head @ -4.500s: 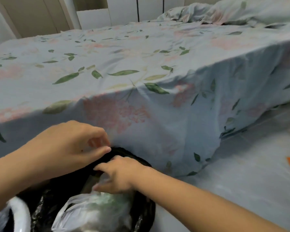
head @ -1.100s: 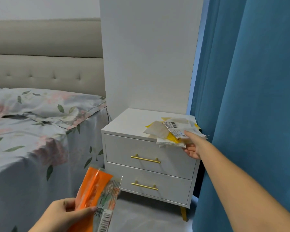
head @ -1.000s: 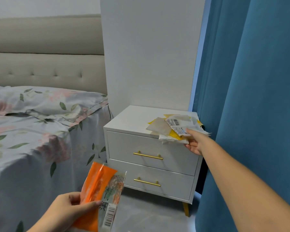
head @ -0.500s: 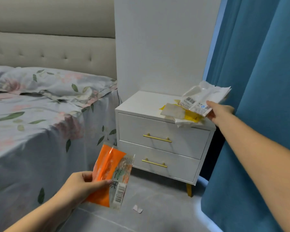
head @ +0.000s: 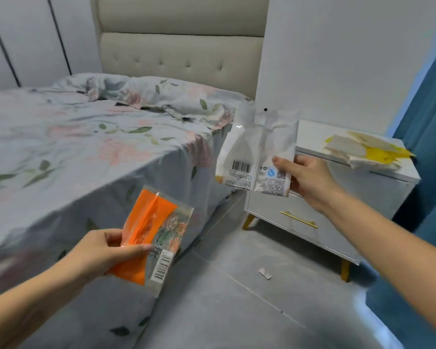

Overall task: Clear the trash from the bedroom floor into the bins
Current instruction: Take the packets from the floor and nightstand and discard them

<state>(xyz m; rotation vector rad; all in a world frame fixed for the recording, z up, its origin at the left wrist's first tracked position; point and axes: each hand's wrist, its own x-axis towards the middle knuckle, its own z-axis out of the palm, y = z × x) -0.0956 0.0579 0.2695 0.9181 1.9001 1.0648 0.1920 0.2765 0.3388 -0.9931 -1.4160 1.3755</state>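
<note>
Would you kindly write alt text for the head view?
A left hand holds an orange wrapper and a right hand a white wrapper, beside a floral bed. More wrappers lie on a white nightstand; a scrap is on the floor.

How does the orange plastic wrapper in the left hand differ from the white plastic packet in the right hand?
The orange plastic wrapper is bright orange with a clear printed strip along one side; the white plastic packet is mostly plain white. The wrapper is held low near the bed's edge by the left hand; the packet is raised higher in front of the nightstand by the right hand. The packet looks the larger. Both are flat, carry a barcode and are pinched at the lower end.
</note>
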